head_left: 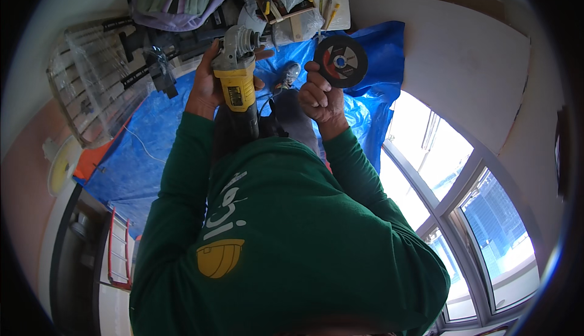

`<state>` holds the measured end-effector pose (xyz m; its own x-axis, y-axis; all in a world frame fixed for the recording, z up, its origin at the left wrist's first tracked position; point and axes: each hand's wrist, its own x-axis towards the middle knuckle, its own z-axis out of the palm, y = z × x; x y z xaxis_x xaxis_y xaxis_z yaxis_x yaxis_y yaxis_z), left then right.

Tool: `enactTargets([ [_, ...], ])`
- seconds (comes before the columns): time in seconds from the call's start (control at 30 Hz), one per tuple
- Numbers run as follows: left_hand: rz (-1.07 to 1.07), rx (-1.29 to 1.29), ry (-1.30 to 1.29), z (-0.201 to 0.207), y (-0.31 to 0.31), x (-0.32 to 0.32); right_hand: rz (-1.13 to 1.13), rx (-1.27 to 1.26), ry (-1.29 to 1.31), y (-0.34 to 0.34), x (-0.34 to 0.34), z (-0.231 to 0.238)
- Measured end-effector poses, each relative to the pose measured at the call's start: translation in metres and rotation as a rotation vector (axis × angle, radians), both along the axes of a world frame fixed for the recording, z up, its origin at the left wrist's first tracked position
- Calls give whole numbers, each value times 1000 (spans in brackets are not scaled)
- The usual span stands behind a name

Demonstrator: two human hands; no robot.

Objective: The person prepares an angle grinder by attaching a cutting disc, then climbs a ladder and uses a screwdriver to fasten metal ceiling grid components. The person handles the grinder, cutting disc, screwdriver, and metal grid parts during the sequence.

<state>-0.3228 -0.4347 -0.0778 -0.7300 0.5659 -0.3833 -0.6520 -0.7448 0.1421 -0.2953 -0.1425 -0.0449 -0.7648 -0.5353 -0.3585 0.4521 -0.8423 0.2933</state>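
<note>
Blue tarpaulin (143, 138) spread below; the half-open left hand (208, 83) cradled a yellow angle grinder (236, 86), apparently discless, while the curled right hand (322, 99) pinched a black cutting disc (356, 62), unmounted beside it.

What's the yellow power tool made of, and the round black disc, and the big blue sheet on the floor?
Yellow power tool: body looks like hard plastic, smooth and evenly coloured; grey head probably metal, with a dull gleam.
Black disc: perhaps pressed grit, since it's dark and matte, but I can't be sure.
Blue sheet: probably thin plastic, being creased and shiny.
</note>
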Motion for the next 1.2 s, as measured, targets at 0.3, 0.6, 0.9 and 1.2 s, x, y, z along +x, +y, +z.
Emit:
enactTargets([
  [0.3,-34,-1,27,-3,4,6,284,542,108,3,-3,2],
  [0.6,119,-36,-113,-29,-15,22,572,1395,137,-25,-1,24],
  [0.9,111,56,-117,-41,-11,19,717,2040,521,12,8,-11],
  [1.2,70,-6,-232,-51,-5,20,547,2147,543,-11,1,-58],
])
